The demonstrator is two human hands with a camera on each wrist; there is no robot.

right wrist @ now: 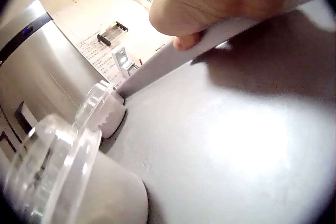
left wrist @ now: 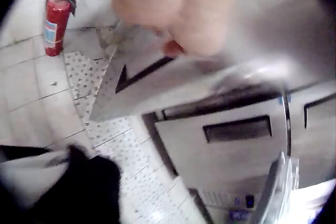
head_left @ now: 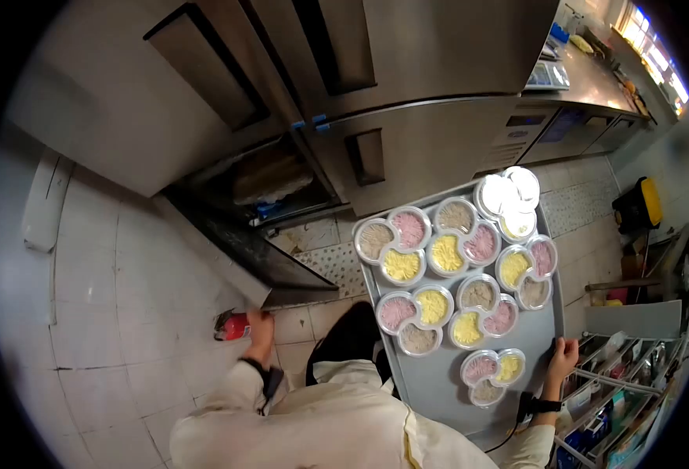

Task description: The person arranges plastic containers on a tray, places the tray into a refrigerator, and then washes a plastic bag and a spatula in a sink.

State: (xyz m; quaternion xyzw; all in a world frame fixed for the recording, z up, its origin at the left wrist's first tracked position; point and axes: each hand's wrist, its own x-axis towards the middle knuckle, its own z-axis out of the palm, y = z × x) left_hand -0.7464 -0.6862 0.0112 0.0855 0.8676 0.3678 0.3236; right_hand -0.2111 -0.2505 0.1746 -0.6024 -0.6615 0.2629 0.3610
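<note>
My right hand grips the right rim of a large grey metal tray; in the right wrist view its fingers curl over the raised rim. Several clear three-lobed plastic containers stand on the tray, filled with yellow, pink and greyish-brown contents. At its far right corner, shiny round-lobed pieces are piled up. My left hand is blurred at the free edge of the swung-out lower refrigerator door. In the left wrist view it overlaps this door near the dark handle, and its fingers are largely hidden.
Inside the refrigerator compartment lies a plastic-wrapped bundle. A red fire extinguisher stands on the tiled floor by the wall. To the right is a rack with packages, and beyond it a black and yellow bin. A steel counter runs at the back right.
</note>
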